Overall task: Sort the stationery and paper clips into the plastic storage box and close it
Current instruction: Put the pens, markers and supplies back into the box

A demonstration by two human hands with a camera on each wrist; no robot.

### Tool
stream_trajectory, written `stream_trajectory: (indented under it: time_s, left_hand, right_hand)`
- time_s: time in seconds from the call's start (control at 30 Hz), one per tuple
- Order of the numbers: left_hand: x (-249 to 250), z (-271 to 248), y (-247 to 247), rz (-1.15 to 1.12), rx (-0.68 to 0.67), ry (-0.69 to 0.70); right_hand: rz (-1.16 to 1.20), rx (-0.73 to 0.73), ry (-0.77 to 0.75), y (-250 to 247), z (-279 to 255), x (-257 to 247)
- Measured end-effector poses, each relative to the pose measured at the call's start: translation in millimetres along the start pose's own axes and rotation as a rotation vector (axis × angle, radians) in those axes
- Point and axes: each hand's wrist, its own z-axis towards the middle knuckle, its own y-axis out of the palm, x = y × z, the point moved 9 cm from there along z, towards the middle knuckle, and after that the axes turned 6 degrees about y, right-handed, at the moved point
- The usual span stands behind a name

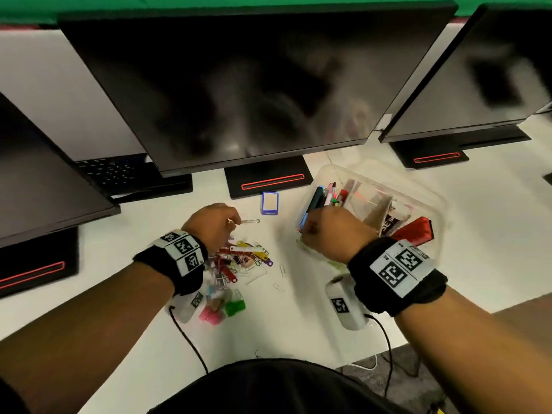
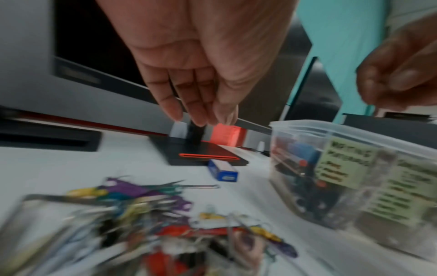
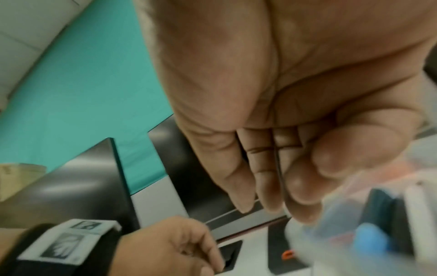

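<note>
The clear plastic storage box (image 1: 436, 204) stands open at the right, holding pens (image 1: 325, 195) and a red stapler (image 1: 415, 231); yellow labels (image 2: 343, 164) are on its side. A pile of coloured clips (image 1: 242, 261) (image 2: 153, 214) lies on the white table. My left hand (image 1: 234, 219) (image 2: 203, 119) hovers behind the pile, fingers straight and together, just left of a single clip (image 1: 250, 221) (image 2: 203, 186) lying on the table. My right hand (image 1: 325, 231) (image 3: 295, 196) is over the box's near left corner, thumb against the fingers; anything it holds is hidden.
A small blue box (image 1: 270, 203) (image 2: 224, 171) sits by the middle monitor's base (image 1: 268, 180). Three dark monitors (image 1: 254, 85) line the back, with a keyboard (image 1: 119, 171) under the left one. Loose metal clips (image 1: 282, 270) lie between pile and box. The table edge (image 1: 448, 318) runs close on the right.
</note>
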Motion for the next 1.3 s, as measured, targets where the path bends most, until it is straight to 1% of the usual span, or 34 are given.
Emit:
stream_trajectory:
  time_s: [0.07,0.17,0.23,0.27,0.33,0.4,0.5,0.57,0.7,0.77,0.83,0.9,0.97,1.13,1.23,1.3]
  left_hand:
    - [-30,-12,1,0.023,-0.052,-0.071]
    - [-57,-34,7,0.018,-0.113,-0.129]
    - [-72,-49,14,0.003,-0.149,-0.160]
    - [-80,-55,19,-0.002,-0.173,-0.178]
    - [-96,-68,28,-0.003,-0.211,-0.225]
    - [-109,-79,34,-0.015,-0.230,-0.254]
    - [-115,-88,38,-0.040,-0.225,-0.264]
    - [-117,-89,41,-0.044,-0.222,-0.254]
    - [-117,-89,47,-0.054,-0.253,-0.226]
    - [-118,-90,48,-0.061,-0.261,-0.216]
    - [-121,-91,50,-0.075,-0.260,-0.215]
    - [-123,-92,52,-0.094,-0.256,-0.213]
    - [-124,-92,53,-0.096,-0.259,-0.201]
    - [-132,-89,54,-0.099,-0.255,-0.199]
    - [-133,-85,56,-0.092,-0.270,-0.197]
    - [-131,-84,57,-0.090,-0.270,-0.191]
  right_hand:
    - [0.022,-0.055,-0.083,27,4,-29]
    - [-0.108,-0.178,-0.163,80,12,-55]
    - [-0.169,-0.282,-0.152,116,16,-59]
    - [-0.186,-0.308,-0.129,128,21,-57]
    - [-0.201,-0.289,-0.072,143,37,-54]
    - [-0.156,-0.230,0.009,144,58,-51]
    - [0.000,-0.111,0.167,130,89,-48]
    - [0.026,-0.072,0.215,124,113,-51]
    - [-0.143,-0.078,0.215,119,155,-59]
    - [-0.170,-0.115,0.245,118,164,-61]
    - [-0.212,-0.165,0.275,119,163,-61]
    - [-0.350,-0.199,0.233,128,162,-66]
    - [-0.401,-0.193,0.199,135,158,-68]
    - [-0.264,-0.130,0.182,142,135,-59]
    - [-0.216,-0.164,0.170,150,112,-55]
    - [-0.161,-0.117,0.175,145,103,-53]
